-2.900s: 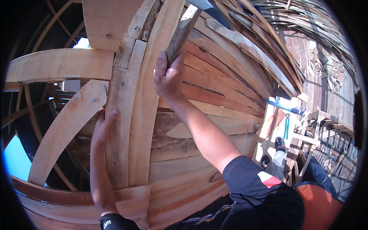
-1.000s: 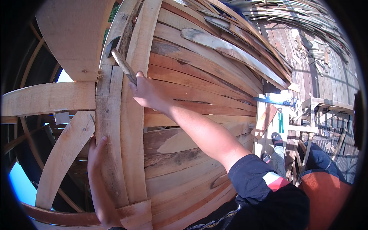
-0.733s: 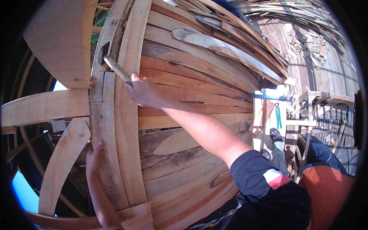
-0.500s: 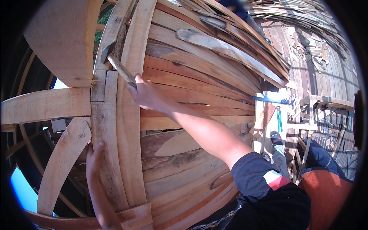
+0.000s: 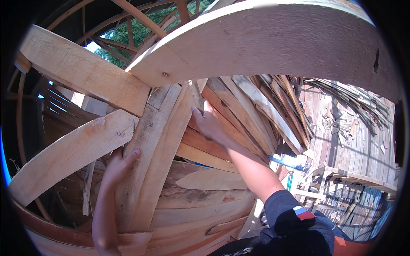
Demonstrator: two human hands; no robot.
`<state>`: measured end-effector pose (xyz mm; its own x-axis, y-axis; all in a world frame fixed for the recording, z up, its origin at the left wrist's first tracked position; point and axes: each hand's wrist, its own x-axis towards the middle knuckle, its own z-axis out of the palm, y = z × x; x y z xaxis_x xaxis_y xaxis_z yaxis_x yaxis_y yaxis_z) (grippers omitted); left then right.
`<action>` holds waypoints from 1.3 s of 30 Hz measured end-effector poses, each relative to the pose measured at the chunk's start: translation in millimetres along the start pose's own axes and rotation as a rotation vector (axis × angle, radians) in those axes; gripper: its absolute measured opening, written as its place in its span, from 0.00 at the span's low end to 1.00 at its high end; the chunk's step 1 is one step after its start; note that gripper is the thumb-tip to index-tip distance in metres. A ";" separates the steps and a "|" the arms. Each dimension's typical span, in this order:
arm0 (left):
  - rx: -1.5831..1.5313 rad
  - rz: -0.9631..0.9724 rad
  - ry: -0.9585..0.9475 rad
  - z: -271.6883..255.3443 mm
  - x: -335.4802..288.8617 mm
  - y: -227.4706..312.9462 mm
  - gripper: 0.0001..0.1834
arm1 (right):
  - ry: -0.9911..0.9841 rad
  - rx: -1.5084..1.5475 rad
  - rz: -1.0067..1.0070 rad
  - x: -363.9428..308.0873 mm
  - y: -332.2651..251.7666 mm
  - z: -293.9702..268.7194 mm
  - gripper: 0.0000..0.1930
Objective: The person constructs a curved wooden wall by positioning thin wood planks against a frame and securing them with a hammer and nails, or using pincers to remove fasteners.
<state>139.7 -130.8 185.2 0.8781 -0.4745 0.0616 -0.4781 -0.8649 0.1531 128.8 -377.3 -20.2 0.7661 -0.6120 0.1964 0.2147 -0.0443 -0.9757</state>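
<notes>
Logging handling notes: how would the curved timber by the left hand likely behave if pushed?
The curved timber looks thick, so probably stiff and fairly heavy. An apparent nail near its upper end suggests it might barely shift.

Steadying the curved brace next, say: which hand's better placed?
Probably left. The left hand is beside the upper end of the curved brace, thumb on the pale post. The right hand is farther off, right of the post.

Across the upper right, a broad curved beam (image 5: 265, 47) bars the way above the right hand (image 5: 208, 123); plank siding (image 5: 205, 198) blocks lower centre. Far left, space opens between straight beam (image 5: 85, 68) and curved brace (image 5: 72, 153).
</notes>
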 end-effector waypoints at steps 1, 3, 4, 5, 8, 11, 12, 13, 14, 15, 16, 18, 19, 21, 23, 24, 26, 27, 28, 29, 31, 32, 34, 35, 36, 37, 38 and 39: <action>0.035 0.008 0.016 -1.1 -3.4 -5.8 0.44 | -0.102 0.088 0.106 -4.8 -16.0 -10.8 0.38; 0.016 0.008 -0.006 -3.8 -2.9 7.9 0.42 | 0.102 -0.077 -0.110 16.6 17.1 -16.8 0.31; -0.006 -0.002 -0.030 -4.6 -3.6 10.3 0.42 | 0.209 -0.203 -0.234 28.6 36.4 -17.3 0.30; -0.025 -0.014 -0.059 -5.9 -3.1 6.8 0.41 | 0.312 -0.402 -0.412 38.2 45.2 -23.5 0.32; -0.022 0.037 -0.019 -9.3 -11.4 -0.4 0.39 | 0.059 -0.640 -0.438 82.3 35.1 -70.3 0.21; -0.059 0.042 -0.065 -15.0 -2.0 12.6 0.40 | 0.097 -0.748 -0.492 142.1 -10.2 -105.3 0.16; -0.040 0.017 -0.065 -16.9 -6.0 11.5 0.40 | 0.118 -0.584 -0.435 147.1 -64.7 -110.6 0.15; -0.029 0.010 -0.075 -15.3 -6.4 10.5 0.40 | 0.149 -0.436 -0.370 158.4 -99.8 -116.0 0.15; -0.022 -0.028 -0.122 -15.1 -6.6 8.8 0.41 | 0.140 -0.422 -0.448 182.2 -105.9 -104.8 0.14; -0.016 -0.053 -0.127 -21.5 -11.6 9.2 0.41 | 0.146 -0.412 -0.542 203.5 -124.7 -96.2 0.14; -0.018 -0.066 -0.140 -22.2 -10.8 9.4 0.41 | 0.026 -0.427 -0.505 228.7 -139.3 -95.2 0.14; -0.018 -0.053 -0.145 -21.0 -8.0 11.9 0.42 | -0.120 -0.400 -0.538 262.2 -166.9 -104.5 0.17; -0.012 -0.078 -0.160 -19.3 -7.3 9.5 0.42 | -0.181 -0.331 -0.594 278.1 -162.8 -92.6 0.18; -0.012 -0.103 -0.185 -17.7 -5.6 5.3 0.43 | -0.268 -0.346 -0.505 306.7 -165.0 -77.9 0.21; -0.011 -0.103 -0.179 -19.9 -5.0 12.0 0.42 | -0.354 -0.324 -0.539 326.2 -166.4 -66.1 0.19; -0.005 -0.115 -0.179 -21.9 -6.6 13.9 0.41 | -0.357 -0.418 -0.522 330.4 -169.1 -61.3 0.17; -0.020 -0.149 -0.187 -21.1 -7.0 12.3 0.41 | -0.360 -0.609 -0.488 336.2 -173.7 -58.0 0.15; -0.033 -0.167 -0.190 -21.2 -7.4 11.4 0.41 | -0.365 -0.660 -0.460 339.3 -172.0 -55.5 0.15; -0.040 -0.174 -0.189 -22.6 -8.4 12.4 0.41 | -0.368 -0.712 -0.433 341.9 -170.4 -53.9 0.15; -0.048 -0.178 -0.190 -24.7 -9.0 15.5 0.41 | -0.369 -0.766 -0.403 344.3 -169.3 -54.3 0.15; -0.046 -0.185 -0.199 -26.2 -7.7 17.8 0.41 | -0.370 -0.810 -0.405 347.3 -166.5 -55.4 0.15; -0.035 -0.187 -0.211 -26.0 -6.5 18.2 0.41 | -0.370 -0.832 -0.401 347.0 -163.0 -58.0 0.15; -0.035 -0.180 -0.224 -24.9 -4.7 19.3 0.41 | -0.377 -0.870 -0.380 358.6 -150.1 -64.6 0.15; -0.043 -0.192 -0.225 -24.4 -6.1 18.0 0.40 | -0.408 -0.892 -0.373 358.2 -149.0 -57.1 0.16; -0.050 -0.193 -0.226 -24.2 -6.6 17.8 0.40 | -0.428 -0.919 -0.361 352.8 -154.2 -55.1 0.17; -0.039 -0.198 -0.225 -22.7 -7.4 15.7 0.40 | -0.448 -0.945 -0.350 349.4 -155.8 -52.8 0.18; -0.031 -0.193 -0.220 -21.5 -7.3 13.4 0.40 | -0.442 -0.938 -0.367 350.4 -156.4 -53.0 0.17; -0.022 -0.189 -0.215 -20.4 -7.0 13.0 0.40 | -0.438 -0.939 -0.366 350.6 -156.1 -53.9 0.18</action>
<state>127.8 -135.4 206.9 0.9261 -0.3315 -0.1799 -0.3041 -0.9384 0.1640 331.2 -627.5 195.7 0.9387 -0.1142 0.3252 0.0684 -0.8630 -0.5005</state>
